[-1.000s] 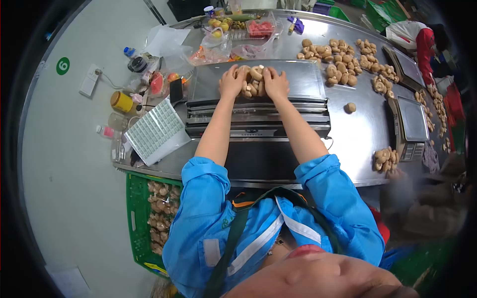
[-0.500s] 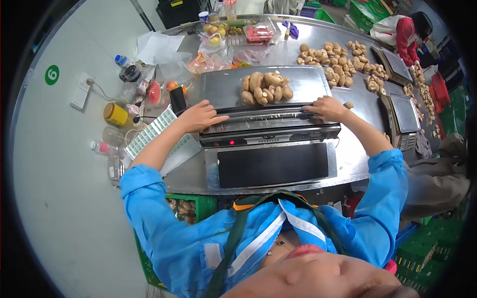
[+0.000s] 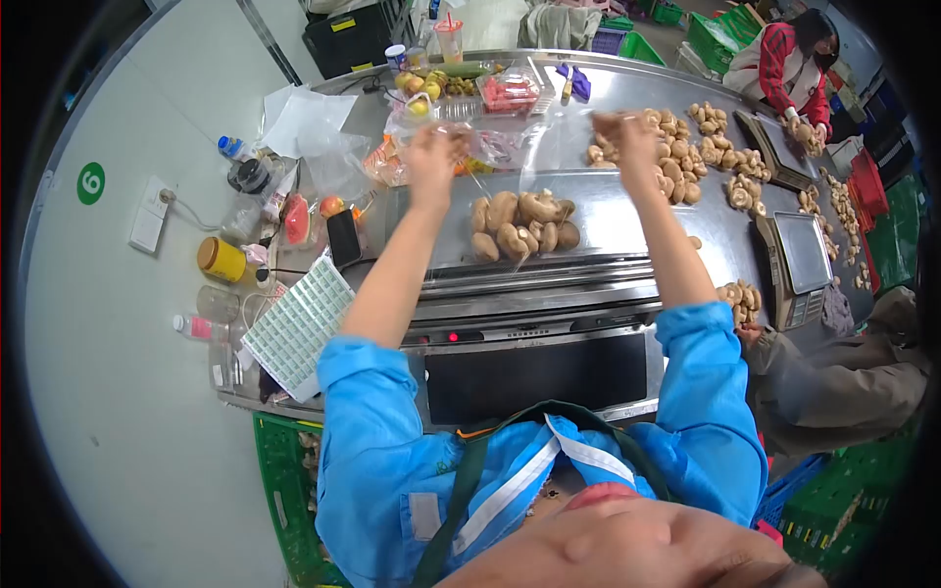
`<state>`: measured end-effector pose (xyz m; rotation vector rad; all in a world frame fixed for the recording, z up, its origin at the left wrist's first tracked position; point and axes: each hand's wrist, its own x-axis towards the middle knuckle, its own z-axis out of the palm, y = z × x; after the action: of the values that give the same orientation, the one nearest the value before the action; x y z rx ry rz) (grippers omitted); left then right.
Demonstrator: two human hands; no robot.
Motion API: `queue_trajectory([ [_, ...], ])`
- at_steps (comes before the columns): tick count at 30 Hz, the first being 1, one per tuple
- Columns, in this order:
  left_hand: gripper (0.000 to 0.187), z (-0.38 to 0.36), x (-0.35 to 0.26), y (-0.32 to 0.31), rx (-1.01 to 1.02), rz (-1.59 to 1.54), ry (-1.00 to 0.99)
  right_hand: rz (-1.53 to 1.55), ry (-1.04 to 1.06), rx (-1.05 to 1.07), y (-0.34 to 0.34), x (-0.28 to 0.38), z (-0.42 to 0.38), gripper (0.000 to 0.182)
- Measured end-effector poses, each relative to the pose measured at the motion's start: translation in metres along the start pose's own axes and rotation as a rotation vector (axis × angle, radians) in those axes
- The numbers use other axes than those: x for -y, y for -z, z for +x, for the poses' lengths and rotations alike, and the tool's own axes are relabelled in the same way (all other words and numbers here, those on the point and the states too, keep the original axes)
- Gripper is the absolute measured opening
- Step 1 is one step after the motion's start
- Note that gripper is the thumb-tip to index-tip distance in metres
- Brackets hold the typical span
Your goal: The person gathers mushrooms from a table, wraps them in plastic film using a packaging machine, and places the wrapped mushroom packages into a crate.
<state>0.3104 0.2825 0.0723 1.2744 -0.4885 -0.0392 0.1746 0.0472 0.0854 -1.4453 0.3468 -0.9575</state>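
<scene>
Clear plastic film (image 3: 530, 157) stretches over a cluster of brown mushrooms (image 3: 520, 225) on the metal top of a wrapping machine (image 3: 529, 335). My left hand (image 3: 436, 157) is raised beyond the cluster on its left, fingers closed on one side of the film. On the other side my right hand (image 3: 627, 139) pinches the film, close to the loose mushrooms. Both hands are slightly blurred, and the film's edges are hard to make out. A red light glows on the machine's front, above a black pad (image 3: 534, 380).
Mushroom piles (image 3: 676, 157) and two scales (image 3: 802, 253) occupy the right side. Fruit packs (image 3: 510, 90), a phone (image 3: 343, 238), a label sheet (image 3: 297, 328) and jars (image 3: 222, 258) crowd the left and back. A co-worker (image 3: 784, 64) handles mushrooms at far right; another person's sleeve (image 3: 784, 367) is nearby.
Both hands have moved from the machine's front bar away from me, past the mushrooms, drawing film over them. The co-worker at far right has straightened up, with mushrooms in hand.
</scene>
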Motion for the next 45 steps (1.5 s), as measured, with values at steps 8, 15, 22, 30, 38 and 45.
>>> queue_trajectory([
  [8,0.029,-0.026,0.114,0.061,0.708,0.746,-0.268,-0.67,0.312,0.763,0.025,-0.107,-0.049,0.023],
  [15,0.039,-0.096,0.046,0.064,0.797,0.411,0.256,-0.399,0.026,0.669,0.049,-0.043,-0.104,0.031],
  [22,0.04,-0.12,0.019,0.062,0.615,0.452,0.271,-0.475,-0.197,0.572,0.052,-0.026,-0.14,0.04],
  [30,0.041,-0.267,0.03,0.098,0.405,0.397,0.935,-0.251,-0.838,0.558,0.102,-0.039,-0.266,0.045],
  [38,0.035,-0.34,0.028,0.142,0.36,0.312,0.473,-0.585,-0.211,0.291,0.118,-0.02,-0.355,0.017],
  [45,0.051,-0.426,0.017,0.19,0.459,0.437,1.113,-0.198,-1.074,0.213,0.171,0.016,-0.4,0.03],
])
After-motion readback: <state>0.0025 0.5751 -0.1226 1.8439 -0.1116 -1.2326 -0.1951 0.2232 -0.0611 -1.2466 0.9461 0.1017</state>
